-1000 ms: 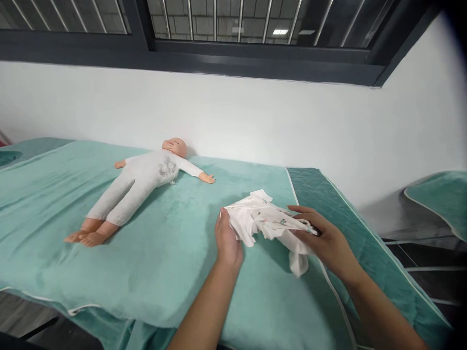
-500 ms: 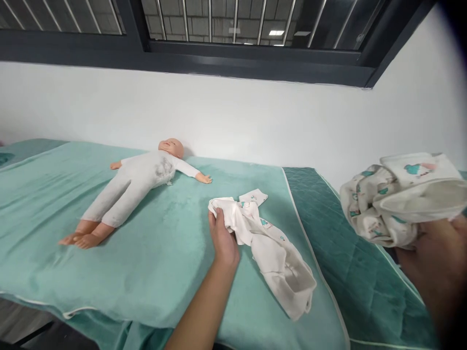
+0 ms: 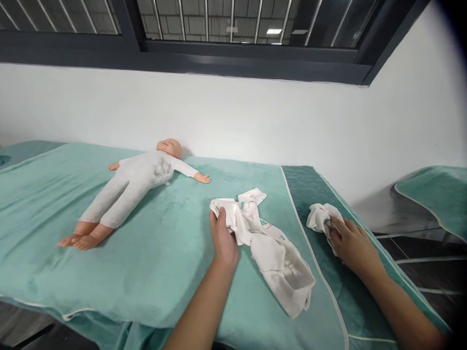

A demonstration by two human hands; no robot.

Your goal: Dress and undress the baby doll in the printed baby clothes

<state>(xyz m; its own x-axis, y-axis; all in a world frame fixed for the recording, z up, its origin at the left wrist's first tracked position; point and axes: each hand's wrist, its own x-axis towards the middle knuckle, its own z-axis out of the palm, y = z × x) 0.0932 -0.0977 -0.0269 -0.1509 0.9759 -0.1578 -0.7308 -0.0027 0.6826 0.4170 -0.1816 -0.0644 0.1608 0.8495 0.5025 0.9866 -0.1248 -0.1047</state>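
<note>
My left hand (image 3: 224,239) is closed on one end of a white printed baby garment (image 3: 279,255), thumb on top. The rest of that garment trails across the light green blanket toward the near right. My right hand (image 3: 353,243) rests at the right, its fingers on a crumpled white baby garment (image 3: 323,216) lying on the dark green quilted cover. Part of this second garment is hidden under the fingers. To the left a baby doll (image 3: 140,172) in a white bodysuit lies on its back, head toward the wall, apart from both hands.
The light green blanket (image 3: 175,272) lies over the dark green quilted cover (image 3: 302,187). Behind stand a white wall (image 3: 233,116) and a dark-framed window (image 3: 255,61) with bars. At the far right a green-covered surface (image 3: 438,199) stands beyond a gap.
My right hand has brought the crumpled garment from raised at the far right down onto the dark green cover. My left hand and the doll stay about where they were.
</note>
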